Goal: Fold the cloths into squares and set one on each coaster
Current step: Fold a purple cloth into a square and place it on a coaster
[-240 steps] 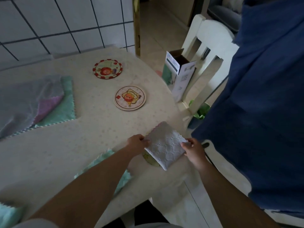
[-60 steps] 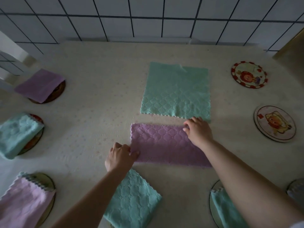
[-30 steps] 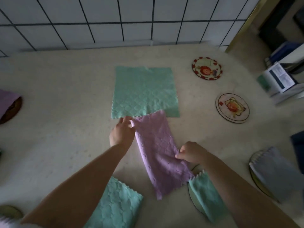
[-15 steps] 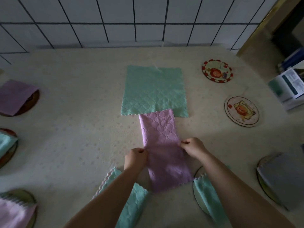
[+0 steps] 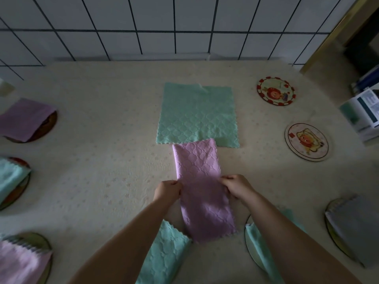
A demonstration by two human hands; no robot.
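A pink cloth [image 5: 200,181], folded into a long strip, lies lengthwise on the table in front of me. My left hand [image 5: 168,190] pinches its left edge and my right hand [image 5: 235,186] pinches its right edge, both about halfway along. Beyond it a green cloth [image 5: 198,113] lies spread flat, its near edge under the strip's far end. Two bare picture coasters [image 5: 275,93] [image 5: 306,141] sit at the right.
Folded cloths rest on coasters around the table: pink [image 5: 25,117] and green [image 5: 9,177] at the left, pink [image 5: 20,263] near left, green [image 5: 166,251] and green [image 5: 260,247] near me, grey [image 5: 352,224] at the right. A box [image 5: 363,111] stands beyond the right edge. Tiled wall behind.
The pink strip was turned from crosswise to lengthwise. Both hands then slid along its sides to the middle, where they hold its edges now.
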